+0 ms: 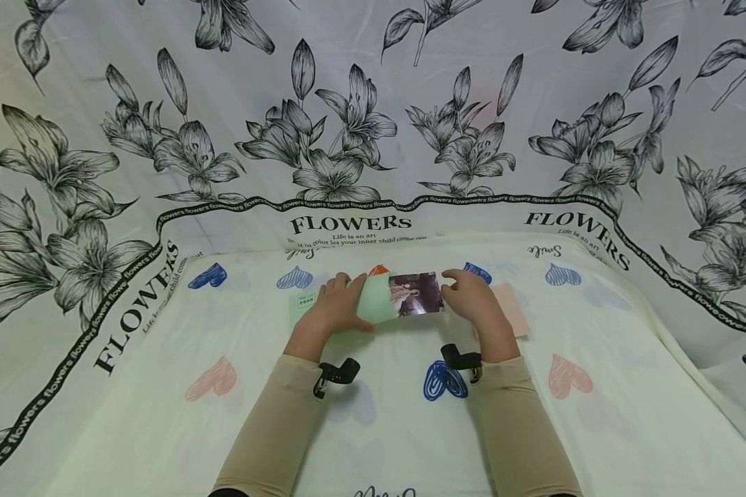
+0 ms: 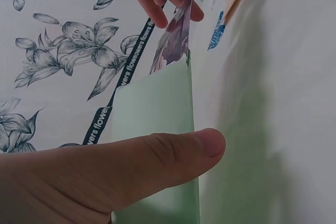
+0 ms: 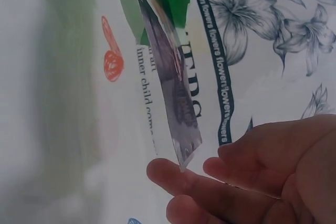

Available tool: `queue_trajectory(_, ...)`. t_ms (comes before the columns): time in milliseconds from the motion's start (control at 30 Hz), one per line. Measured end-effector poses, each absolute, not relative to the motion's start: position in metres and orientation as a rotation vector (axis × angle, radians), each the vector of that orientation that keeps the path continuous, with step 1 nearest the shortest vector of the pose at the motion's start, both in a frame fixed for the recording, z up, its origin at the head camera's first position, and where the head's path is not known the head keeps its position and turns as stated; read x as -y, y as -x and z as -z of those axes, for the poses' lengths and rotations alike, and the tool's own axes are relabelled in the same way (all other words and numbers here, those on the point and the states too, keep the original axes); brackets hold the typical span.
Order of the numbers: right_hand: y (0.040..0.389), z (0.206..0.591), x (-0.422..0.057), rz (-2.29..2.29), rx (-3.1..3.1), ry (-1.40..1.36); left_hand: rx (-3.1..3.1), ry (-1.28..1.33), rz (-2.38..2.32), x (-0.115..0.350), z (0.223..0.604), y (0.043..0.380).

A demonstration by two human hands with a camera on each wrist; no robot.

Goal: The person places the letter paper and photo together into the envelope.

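My left hand [image 1: 332, 307] grips a pale green envelope [image 1: 374, 300], its thumb [image 2: 194, 148] lying across the near face. From the envelope's open end, towards the right, sticks a glossy dark purple photo [image 1: 415, 295]. In the right wrist view the photo [image 3: 176, 87] stands partly inside the envelope's mouth [image 3: 173, 1]. My right hand [image 1: 472, 297] is at the photo's outer end. Its fingertips [image 3: 163, 171] touch or nearly touch that end, and the thumb stays apart from it. The photo's inner part is hidden in the envelope.
A pale pink paper or envelope [image 1: 514, 310] lies beside the right hand, partly covered by it. Left of the left hand shows a green paper with a printed box [image 1: 304, 301]. The table cloth [image 1: 385, 455] bears printed hearts; a flower-printed curtain [image 1: 410, 152] hangs behind.
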State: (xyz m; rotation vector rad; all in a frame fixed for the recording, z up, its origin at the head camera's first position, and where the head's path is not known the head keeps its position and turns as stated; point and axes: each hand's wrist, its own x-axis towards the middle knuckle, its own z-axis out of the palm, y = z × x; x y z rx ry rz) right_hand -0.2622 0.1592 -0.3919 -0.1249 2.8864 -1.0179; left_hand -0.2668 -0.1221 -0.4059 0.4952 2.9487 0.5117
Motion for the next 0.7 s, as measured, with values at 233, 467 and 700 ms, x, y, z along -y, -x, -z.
queue_trajectory(233, 0.262, 0.392, -0.163, 0.974, -2.852, 0.143, -2.942, -0.493, -0.559, 0.123, 0.404, 0.265)
queue_trajectory(467, 0.263, 0.395, -0.160, 0.939, -2.841, 0.191, -2.940, -0.480, -0.557, 0.122, 0.404, 0.265)
queue_trajectory(700, 0.263, 0.397, -0.153, 0.934, -2.819, 0.200, -2.940, -0.487, -0.559, 0.123, 0.404, 0.265)
